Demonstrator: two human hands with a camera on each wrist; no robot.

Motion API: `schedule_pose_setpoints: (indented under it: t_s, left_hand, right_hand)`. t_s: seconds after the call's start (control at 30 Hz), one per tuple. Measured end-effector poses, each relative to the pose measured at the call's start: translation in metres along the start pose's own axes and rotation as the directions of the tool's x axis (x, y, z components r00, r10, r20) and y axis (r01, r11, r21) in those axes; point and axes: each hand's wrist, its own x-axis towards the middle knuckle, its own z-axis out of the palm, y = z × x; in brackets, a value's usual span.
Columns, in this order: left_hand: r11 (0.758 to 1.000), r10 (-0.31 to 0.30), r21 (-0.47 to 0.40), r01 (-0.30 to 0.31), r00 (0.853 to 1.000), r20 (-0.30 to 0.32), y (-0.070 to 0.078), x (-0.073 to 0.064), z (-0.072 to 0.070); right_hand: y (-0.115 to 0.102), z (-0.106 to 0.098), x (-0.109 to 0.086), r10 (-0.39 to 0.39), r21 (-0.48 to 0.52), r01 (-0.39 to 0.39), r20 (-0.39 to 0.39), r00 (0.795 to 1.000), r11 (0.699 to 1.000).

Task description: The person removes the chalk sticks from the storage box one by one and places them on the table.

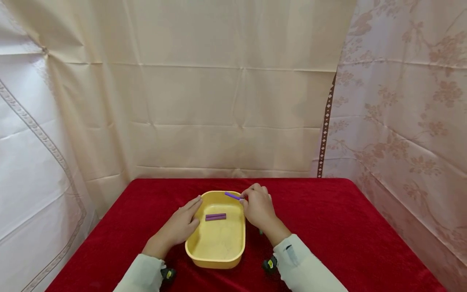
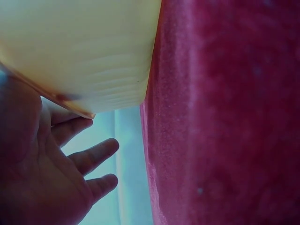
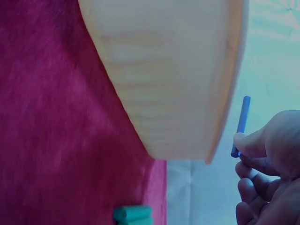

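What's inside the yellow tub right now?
Two purple sticks lie side by side in the tub. The right hand pinches another purple stick near the far rim. The left hand hides part of the left wall.

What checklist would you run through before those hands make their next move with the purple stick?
1. Right hand gripping the held stick: ok, pinched near one end.
2. Left hand on the tub: ok, touching its left rim.
3. Tub upright on the red cloth: ok.
4. Two purple sticks inside, side by side: ok.
5. Held stick lying inside too: not ok, it is held up near the far right rim.
6. Number of green sticks outside the tub: cannot tell, the right wrist view cuts them off.
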Motion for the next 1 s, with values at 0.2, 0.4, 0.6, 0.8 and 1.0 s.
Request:
schedule_pose_setpoints:
  t_s: [0.2,0.4,0.6,0.8,1.0]
  left_hand:
    - [1.0,0.002,-0.003,-0.002,1.0,-0.005,0.0,-0.003,-0.002]
    - [1.0,0.01,-0.005,-0.01,1.0,-0.013,0.001,-0.004,-0.004]
    - [1.0,0.007,-0.006,-0.007,1.0,-0.007,0.002,-0.003,-0.002]
    - [1.0,0.018,0.0,-0.018,1.0,-0.01,0.002,-0.003,-0.003]
    - [1.0,0.015,0.0,-0.015,1.0,-0.013,0.0,-0.002,-0.002]
  right_hand:
    - [0.015,-0.01,-0.005,0.071,0.017,-0.07,-0.005,0.997,0.997]
    - [0.027,-0.016,-0.013,0.148,0.05,-0.149,0.03,0.989,0.988]
    - [0.038,-0.03,-0.013,0.193,0.049,-0.196,0.056,0.98,0.979]
    - [0.054,-0.045,-0.014,0.232,0.006,-0.233,0.075,0.97,0.972]
    - [0.068,-0.051,-0.015,0.3,-0.055,-0.295,0.149,0.942,0.954]
